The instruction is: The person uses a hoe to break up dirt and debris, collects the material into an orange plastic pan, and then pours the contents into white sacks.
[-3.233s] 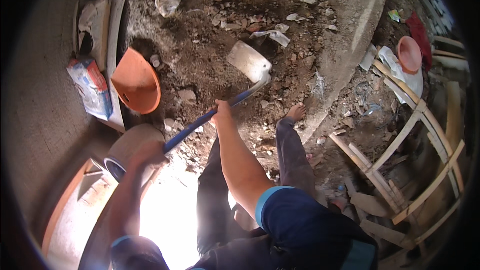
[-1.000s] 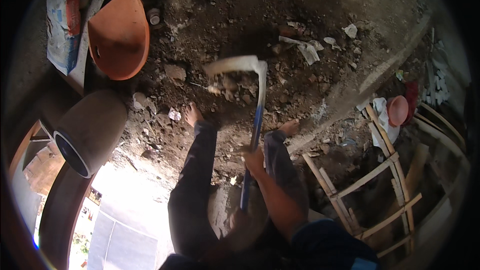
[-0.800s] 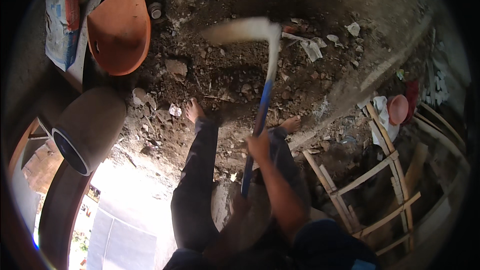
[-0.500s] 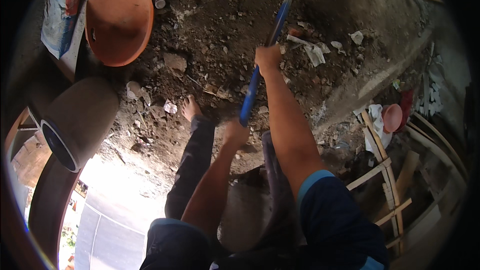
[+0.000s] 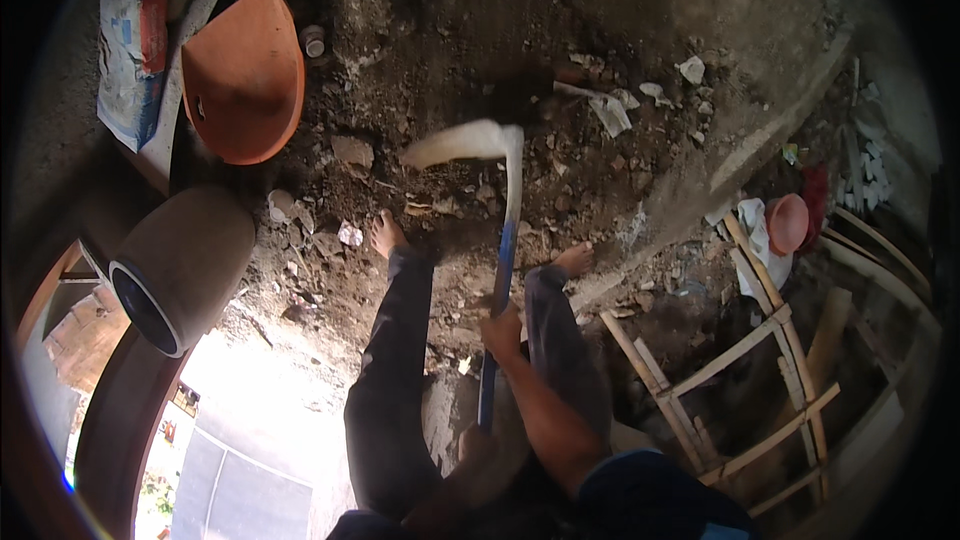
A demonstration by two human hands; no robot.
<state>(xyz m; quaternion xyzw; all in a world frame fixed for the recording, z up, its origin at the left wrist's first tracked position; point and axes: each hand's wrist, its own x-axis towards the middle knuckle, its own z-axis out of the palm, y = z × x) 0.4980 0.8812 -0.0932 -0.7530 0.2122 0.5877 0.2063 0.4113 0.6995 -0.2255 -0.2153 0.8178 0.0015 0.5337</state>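
I hold a long-handled hoe point(image 5: 508, 190) with a blue shaft and a pale, curved head turned to the left. My right hand point(image 5: 502, 332) is closed round the middle of the shaft, in front of my legs. Lower down, close to my body, my left hand point(image 5: 474, 443) is wrapped round the shaft's end, dim and partly in shadow. The hoe's head hangs over loose dark soil point(image 5: 450, 80) strewn with stones, just beyond my bare feet.
An orange plastic scoop-shaped tub point(image 5: 245, 90) and a printed sack point(image 5: 133, 60) lie at the far left, above a grey cylindrical container point(image 5: 195, 260) on its side. A wooden lattice frame point(image 5: 730, 370) stands at right, near a pink bowl point(image 5: 787, 222). Plastic scraps point(image 5: 608, 112) lie on the soil.
The hoe has come back toward my body, its head moving from the far edge to just beyond my feet. Both hands have drawn down and nearer with the shaft.
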